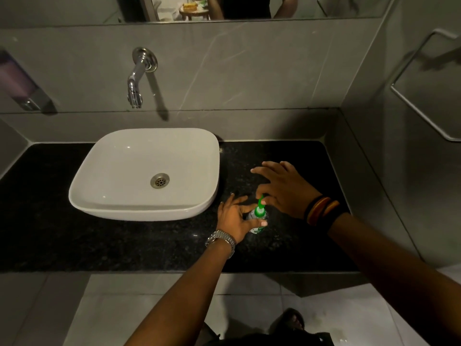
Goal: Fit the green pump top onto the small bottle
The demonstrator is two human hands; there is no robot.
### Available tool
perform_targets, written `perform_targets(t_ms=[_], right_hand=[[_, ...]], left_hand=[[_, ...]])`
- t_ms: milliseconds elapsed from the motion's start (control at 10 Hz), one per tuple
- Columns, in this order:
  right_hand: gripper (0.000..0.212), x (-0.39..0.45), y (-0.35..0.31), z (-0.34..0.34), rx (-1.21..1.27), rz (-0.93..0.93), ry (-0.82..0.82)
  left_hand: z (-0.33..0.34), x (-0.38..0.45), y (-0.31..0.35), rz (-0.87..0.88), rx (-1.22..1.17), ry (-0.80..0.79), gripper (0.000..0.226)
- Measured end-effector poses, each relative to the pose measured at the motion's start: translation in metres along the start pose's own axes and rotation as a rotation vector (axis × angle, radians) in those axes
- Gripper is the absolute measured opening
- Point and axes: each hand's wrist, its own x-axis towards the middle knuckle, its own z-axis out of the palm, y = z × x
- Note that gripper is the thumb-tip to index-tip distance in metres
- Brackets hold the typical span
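A small clear bottle (257,227) with a white and green label stands on the black counter (287,250), right of the basin. My left hand (235,217), with a metal watch on the wrist, wraps around the bottle's body. The green pump top (260,208) sits on the bottle's neck, its spout pointing up and away. My right hand (282,188), with dark and orange bangles on the wrist, pinches the pump's head with thumb and forefinger while the other fingers are spread. The bottle's lower part is largely hidden by my left fingers.
A white basin (104,196) sits on the counter to the left. A chrome tap (136,78) comes out of the grey wall above it. A soap dispenser (22,88) hangs at far left, a towel rail (421,103) on the right wall. A mirror (324,7) runs along the top.
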Motion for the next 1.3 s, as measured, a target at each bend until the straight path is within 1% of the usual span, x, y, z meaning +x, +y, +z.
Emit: perform_targets(t_ms=[100, 200, 300, 400, 500, 600, 700, 800, 900, 1000, 1100, 1200, 1300], right_hand=[[0.024, 0.004, -0.005, 0.002, -0.025, 0.016, 0.004], [0.027, 0.006, -0.010, 0.002, -0.007, 0.063, -0.050], [0.027, 0.003, -0.010, -0.001, 0.067, 0.077, -0.120], [0.026, 0.000, -0.006, 0.001, 0.112, 0.101, -0.151], [0.025, -0.001, -0.005, 0.005, 0.343, 0.254, -0.137], [0.031, -0.002, -0.011, 0.017, 0.647, 0.416, -0.135], [0.028, -0.010, -0.017, 0.032, 0.977, 0.515, -0.047], [0.024, -0.015, -0.020, 0.042, 1.075, 0.526, 0.029], [0.028, -0.017, -0.022, 0.046, 1.109, 0.504, 0.044], [0.031, -0.018, -0.021, 0.049, 1.151, 0.524, 0.056], [0.037, -0.025, -0.019, 0.045, 1.141, 0.576, 0.081], [0.026, -0.037, -0.012, 0.034, 1.246, 0.630, 0.204], [0.007, -0.053, -0.001, -0.001, 1.303, 0.663, 0.423]], left_hand=[[0.000, 0.000, 0.000, -0.006, 0.016, -0.006, 0.061], [0.000, 0.001, -0.002, -0.003, 0.029, -0.008, 0.062], [0.001, 0.000, -0.002, 0.004, 0.020, -0.005, 0.062], [0.003, -0.001, -0.003, 0.002, 0.015, -0.001, 0.062], [0.002, -0.001, -0.004, -0.002, 0.010, 0.008, 0.062], [0.002, 0.000, -0.004, 0.001, 0.013, 0.017, 0.061], [0.001, 0.002, -0.002, -0.002, 0.016, 0.002, 0.060], [-0.001, 0.003, -0.002, -0.003, 0.012, -0.012, 0.060], [-0.001, 0.004, -0.003, 0.003, 0.033, -0.029, 0.060], [-0.002, 0.005, -0.002, 0.019, 0.061, -0.042, 0.059], [-0.007, 0.003, 0.002, 0.011, 0.077, -0.055, 0.060], [-0.011, 0.000, 0.006, 0.013, 0.116, -0.077, 0.084], [-0.030, 0.004, 0.008, 0.015, 0.007, -0.089, 0.112]])
